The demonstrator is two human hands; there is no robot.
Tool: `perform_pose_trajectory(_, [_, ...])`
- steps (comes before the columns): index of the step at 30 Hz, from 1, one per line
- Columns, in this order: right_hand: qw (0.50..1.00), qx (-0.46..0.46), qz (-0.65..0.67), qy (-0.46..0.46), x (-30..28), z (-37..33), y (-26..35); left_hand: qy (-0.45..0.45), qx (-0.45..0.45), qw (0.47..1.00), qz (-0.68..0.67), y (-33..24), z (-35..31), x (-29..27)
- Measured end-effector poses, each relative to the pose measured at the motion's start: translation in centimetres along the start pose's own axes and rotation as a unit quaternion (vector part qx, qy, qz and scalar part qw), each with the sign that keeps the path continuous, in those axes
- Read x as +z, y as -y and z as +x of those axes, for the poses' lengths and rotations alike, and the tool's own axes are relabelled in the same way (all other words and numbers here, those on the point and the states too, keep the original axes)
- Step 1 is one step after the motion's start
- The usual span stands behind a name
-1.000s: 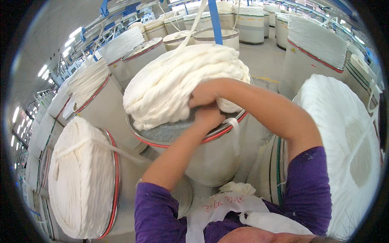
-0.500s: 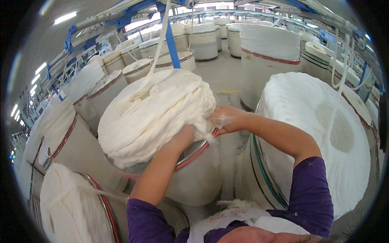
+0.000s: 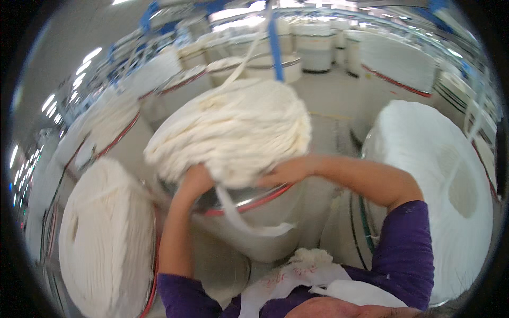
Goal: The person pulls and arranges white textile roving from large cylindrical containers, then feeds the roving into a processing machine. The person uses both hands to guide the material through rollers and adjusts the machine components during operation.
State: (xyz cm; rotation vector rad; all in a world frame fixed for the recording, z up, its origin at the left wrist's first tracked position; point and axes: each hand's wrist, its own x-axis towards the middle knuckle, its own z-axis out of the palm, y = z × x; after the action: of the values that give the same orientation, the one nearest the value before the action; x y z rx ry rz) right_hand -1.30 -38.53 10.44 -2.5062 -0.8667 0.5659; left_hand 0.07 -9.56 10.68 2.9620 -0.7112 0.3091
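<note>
A thick, cream-coloured coil of cotton sliver (image 3: 233, 132) bulges over a tall round can (image 3: 265, 228) in front of me. My left hand (image 3: 199, 179) is at the coil's near underside, its fingers tucked behind the folds and hidden. Against the near right edge of the coil is my right hand (image 3: 290, 170); its fingertips are blurred and partly covered by the fibre. Between the hands a loose strip of sliver (image 3: 238, 220) hangs over the can's red-banded rim (image 3: 254, 203), its end free.
To my right stands a can with a large white sliver coil (image 3: 424, 159), close to my right elbow. At the left, another sliver coil (image 3: 106, 238) leans outward. Behind the middle can rises a blue post (image 3: 275, 47), with several filled cans beyond.
The right hand has left the can's rim and moved onto the coil. My left hand has shifted left under the folds. A loose strip now hangs over the rim. The view has turned left.
</note>
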Motion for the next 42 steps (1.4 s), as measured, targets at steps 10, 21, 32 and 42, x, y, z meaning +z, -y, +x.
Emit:
perform_pose_trajectory(10, [0.972,-0.024,-0.081,-0.218,-6.7,7.7,-1.4,-0.128,0.016,0.962,-0.239,-7.9,-2.9,0.5])
perform_pose_trajectory(21, [0.978,-0.064,-0.075,-0.186,-12.2,11.1,2.4,-0.302,0.122,0.854,-0.405,-24.9,6.2,9.1])
perform_pose_trajectory(32, [0.988,0.055,-0.105,-0.096,-10.4,-3.1,-8.3,-0.280,0.280,0.908,-0.139,-16.6,-7.0,12.9])
perform_pose_trajectory(42, [0.932,-0.044,-0.099,-0.346,-2.4,-1.6,-15.4,-0.533,0.065,0.842,0.046,-7.2,-4.3,12.4])
